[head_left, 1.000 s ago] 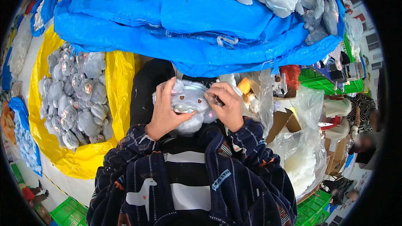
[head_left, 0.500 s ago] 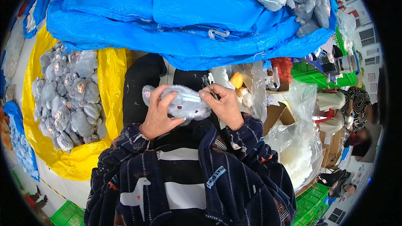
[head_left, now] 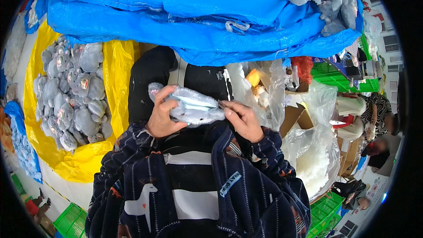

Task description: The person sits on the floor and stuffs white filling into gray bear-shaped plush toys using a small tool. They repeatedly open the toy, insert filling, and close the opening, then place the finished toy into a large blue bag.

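Note:
Over my lap I hold a grey plush toy (head_left: pixel 198 116) with a long slit along it, edged by a pale zipper. The slit gapes and shows a light inside. My left hand (head_left: pixel 161 118) wraps around the toy's left end, thumb below and fingers above, beside a small paw with pink on it. At the toy's right end, my right hand (head_left: pixel 243 120) pinches the tip by the end of the slit. Whether a zipper pull sits between those fingers is too small to make out.
On the left, a yellow sack (head_left: pixel 121 68) holds many grey plush toys (head_left: pixel 83 83). Ahead lies a blue sheet (head_left: pixel 198 2) with more grey plush on it. To the right are a clear bag of white stuffing (head_left: pixel 310 163), a cardboard box (head_left: pixel 293 119), green crates and other people.
The toy's slit has gone from nearly closed to gaping. My right hand has moved slightly right and down to the toy's end. My left hand keeps its hold.

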{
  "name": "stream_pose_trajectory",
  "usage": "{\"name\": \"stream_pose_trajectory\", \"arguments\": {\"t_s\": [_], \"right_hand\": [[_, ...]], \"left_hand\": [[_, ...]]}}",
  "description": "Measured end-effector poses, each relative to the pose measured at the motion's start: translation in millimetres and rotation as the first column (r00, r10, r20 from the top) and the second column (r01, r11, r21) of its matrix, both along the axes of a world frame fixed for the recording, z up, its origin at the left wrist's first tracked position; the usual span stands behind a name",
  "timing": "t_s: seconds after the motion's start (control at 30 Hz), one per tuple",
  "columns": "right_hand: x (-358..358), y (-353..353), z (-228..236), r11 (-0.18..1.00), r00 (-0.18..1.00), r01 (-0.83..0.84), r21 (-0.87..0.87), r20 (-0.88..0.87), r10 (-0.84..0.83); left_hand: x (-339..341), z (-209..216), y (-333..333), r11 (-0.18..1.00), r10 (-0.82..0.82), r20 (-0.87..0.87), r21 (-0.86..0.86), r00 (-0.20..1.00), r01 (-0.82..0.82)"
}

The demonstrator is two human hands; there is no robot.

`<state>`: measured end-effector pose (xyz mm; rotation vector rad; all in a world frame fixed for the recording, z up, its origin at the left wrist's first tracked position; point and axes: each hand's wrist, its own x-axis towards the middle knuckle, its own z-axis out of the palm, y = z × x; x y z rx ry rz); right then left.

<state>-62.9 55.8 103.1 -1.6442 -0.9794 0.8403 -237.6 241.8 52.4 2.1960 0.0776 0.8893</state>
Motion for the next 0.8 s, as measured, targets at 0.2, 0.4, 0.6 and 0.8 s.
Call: {"name": "stream_pose_trajectory", "arguments": {"t_s": [0.2,0.4,0.6,0.8], "right_hand": [[1,-1,19,0.994,0.995,-0.094,-0.059,-0.044,0.091],[7,-7,22,0.992,0.996,-0.090,-0.092,-0.009,0.090],[5,-7,24,0.989,0.990,-0.135,-0.054,0.030,0.137],[2,-3,23,0.984,0.972,-0.180,0.003,0.154,0.177]], "left_hand": [[0,-5,-1,1.000,-0.006,0.019,-0.030,1.000,0.006],[2,-7,-1,0.996,-0.036,0.047,-0.075,0.998,0.039],[2,-4,-2,0.996,-0.065,0.053,-0.049,0.996,0.068],[3,-2,-2,0.995,-0.099,0.036,-0.024,0.994,0.100]]}}
